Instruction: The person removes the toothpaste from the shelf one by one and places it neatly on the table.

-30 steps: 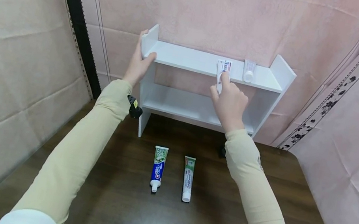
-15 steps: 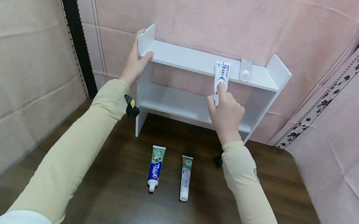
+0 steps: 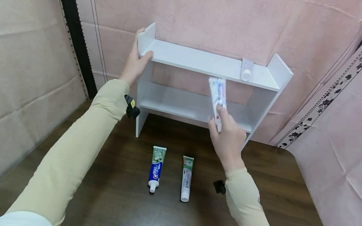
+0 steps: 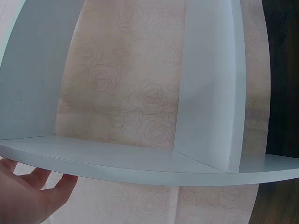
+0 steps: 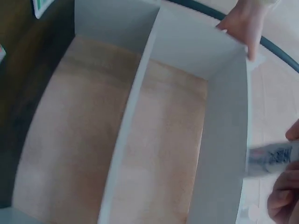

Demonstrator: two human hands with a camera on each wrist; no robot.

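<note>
A white two-tier shelf [image 3: 207, 64] stands on the dark wooden table. My left hand [image 3: 135, 62] grips its left side panel near the top, thumb in front; the left wrist view shows curled fingers [image 4: 63, 189] at the panel's edge. In my right hand [image 3: 229, 137] a white toothpaste tube [image 3: 218, 95] is pinched by its cap end, its flat end pointing up and away, in front of the gap between the two boards. Another white tube [image 3: 246, 70] lies on the top board toward the right, cap facing me.
Two more toothpaste tubes lie on the table before the shelf: a blue-and-green one [image 3: 156, 169] and a green-and-white one [image 3: 186, 178]. Pink patterned cloth [image 3: 217, 10] hangs close behind the shelf, with pale cloth walls on both sides.
My right hand has drawn the white tube down and back toward me, from over the top board's front edge to lower in front of the shelf. My left hand keeps its grip.
</note>
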